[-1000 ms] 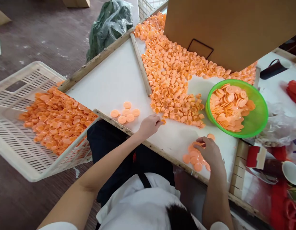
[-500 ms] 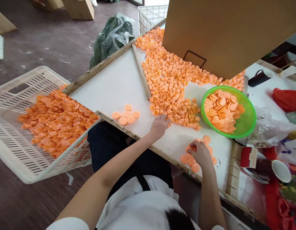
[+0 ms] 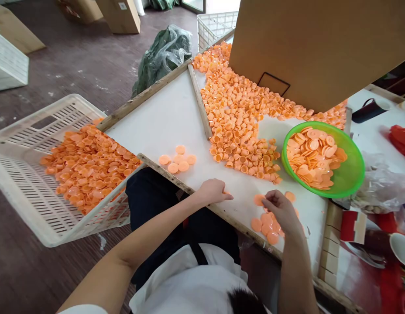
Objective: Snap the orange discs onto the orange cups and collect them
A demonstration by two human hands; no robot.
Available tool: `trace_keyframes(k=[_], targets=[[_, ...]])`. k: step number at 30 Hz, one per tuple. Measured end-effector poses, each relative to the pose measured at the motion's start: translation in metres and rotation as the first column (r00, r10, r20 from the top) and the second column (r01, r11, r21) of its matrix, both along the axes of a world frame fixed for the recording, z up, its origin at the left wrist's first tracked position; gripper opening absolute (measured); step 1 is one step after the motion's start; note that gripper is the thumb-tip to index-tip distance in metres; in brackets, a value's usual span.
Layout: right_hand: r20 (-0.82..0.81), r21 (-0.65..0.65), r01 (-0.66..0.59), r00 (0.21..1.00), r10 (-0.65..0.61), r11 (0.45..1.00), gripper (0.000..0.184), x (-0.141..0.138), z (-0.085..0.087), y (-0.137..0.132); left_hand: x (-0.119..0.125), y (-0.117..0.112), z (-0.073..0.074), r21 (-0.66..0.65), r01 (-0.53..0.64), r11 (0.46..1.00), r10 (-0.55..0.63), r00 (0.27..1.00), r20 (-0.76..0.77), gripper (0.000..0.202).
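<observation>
My left hand [image 3: 213, 192] is closed just above the white tabletop near the front edge. A bit of a small orange plastic cup [image 3: 226, 192] shows at its fingertips; the fingers hide the rest. To its right, my right hand [image 3: 281, 210] pinches a flat orange disc [image 3: 259, 199] by its edge. Below and beside that hand lie loose orange discs [image 3: 266, 224], partly covered by it. Beyond my left hand spreads a large pile of small orange cups [image 3: 241, 148]. Several orange pieces with round faces [image 3: 179, 162] lie together on the table's left part.
A green bowl [image 3: 356, 174] holding orange discs stands to the right. At the left is a white slatted crate [image 3: 35, 218] full of orange pieces. A big cardboard box [image 3: 307, 48] stands over the pile. Wooden strips [image 3: 200, 102] border the tabletop.
My left hand has drawn back from the cup pile toward the table's front edge with a small cup. My right hand has lifted a disc from the loose discs.
</observation>
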State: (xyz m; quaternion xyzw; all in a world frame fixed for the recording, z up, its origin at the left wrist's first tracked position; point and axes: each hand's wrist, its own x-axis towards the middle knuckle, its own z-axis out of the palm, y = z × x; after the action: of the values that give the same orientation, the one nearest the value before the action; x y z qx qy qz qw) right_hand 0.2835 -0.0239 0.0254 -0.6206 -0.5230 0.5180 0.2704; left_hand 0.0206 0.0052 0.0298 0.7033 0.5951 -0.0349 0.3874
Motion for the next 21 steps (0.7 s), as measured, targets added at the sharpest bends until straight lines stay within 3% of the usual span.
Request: trace_keyframes(k=[3,6,10,13,21], targets=[[-0.107,-0.071,-0.062,0.993,0.054,0.996,0.03,-0.035,-0.011,0.004,0.003,-0.001,-0.005,0.01,-0.089,0.996,0.09,0.996,-0.024,0.043],[-0.151,-0.095,-0.084,0.986,0.069,0.992,0.031,-0.058,-0.023,0.004,0.005,-0.008,-0.014,0.08,-0.185,0.98,0.179,0.981,0.076,0.039],[-0.192,-0.083,-0.085,0.979,0.068,0.993,0.03,-0.065,-0.031,0.002,0.003,-0.017,-0.025,0.139,-0.232,0.963,0.173,0.924,0.341,0.013],[-0.207,-0.073,-0.068,0.977,0.051,0.995,0.029,-0.068,-0.033,0.001,0.003,-0.02,-0.03,0.145,-0.262,0.954,0.181,0.891,0.416,0.006],[-0.111,-0.003,-0.058,0.992,0.057,0.998,0.031,-0.092,-0.043,0.004,0.003,-0.023,-0.038,0.131,-0.297,0.946,0.194,0.842,0.504,0.025]])
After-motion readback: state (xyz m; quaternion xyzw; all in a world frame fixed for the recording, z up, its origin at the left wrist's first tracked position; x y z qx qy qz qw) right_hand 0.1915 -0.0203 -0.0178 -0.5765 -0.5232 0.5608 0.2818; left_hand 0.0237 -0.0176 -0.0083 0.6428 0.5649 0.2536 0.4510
